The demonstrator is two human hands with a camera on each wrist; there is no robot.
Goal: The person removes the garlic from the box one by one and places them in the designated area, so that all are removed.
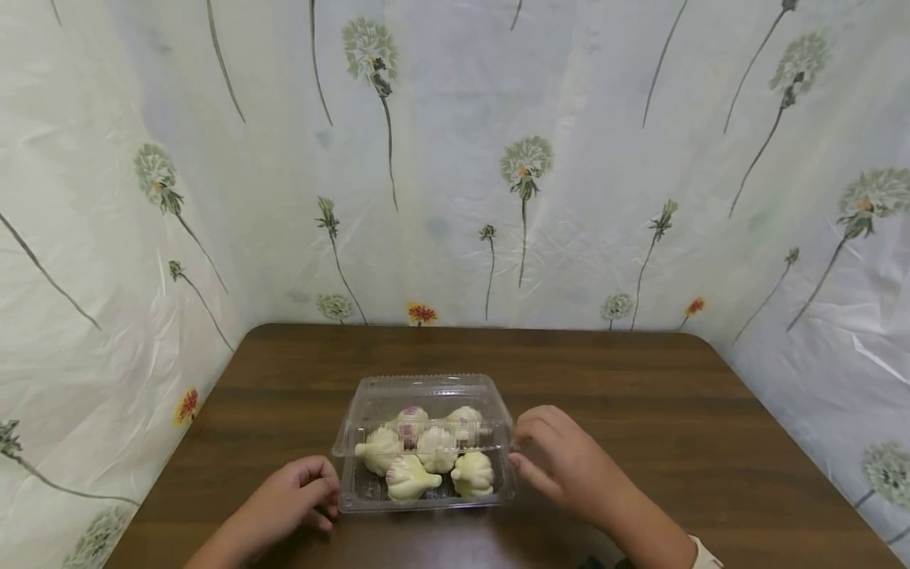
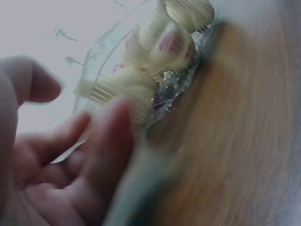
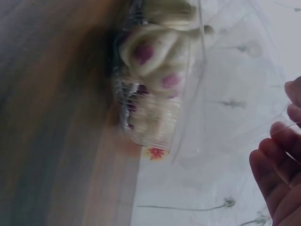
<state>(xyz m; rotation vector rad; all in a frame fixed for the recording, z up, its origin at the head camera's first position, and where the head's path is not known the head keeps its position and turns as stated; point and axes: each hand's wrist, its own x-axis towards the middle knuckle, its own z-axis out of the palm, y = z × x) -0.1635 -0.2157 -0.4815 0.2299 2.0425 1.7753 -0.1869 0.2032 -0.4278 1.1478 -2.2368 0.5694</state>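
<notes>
Along the bench's (image 1: 675,427) far edge hung flower-printed cloth (image 1: 441,166); brown wood stretched left and right of a clear plastic box (image 1: 426,507), set toward the near side. Six garlic bulbs (image 1: 410,479) lay inside, under a partly raised lid (image 1: 434,386). Left hand (image 1: 295,496), loosely curled and holding nothing visible, beside the near left corner. Right hand (image 1: 565,458) pinched the lid's right edge.

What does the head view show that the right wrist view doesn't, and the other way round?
Only the head view: the left hand and a pale cuff.
Only the right wrist view: the palm side of the right hand.
Both: garlic bulbs, clear plastic clamshell, wood-grain tabletop, flower-printed cloth and part of the right hand.
</notes>
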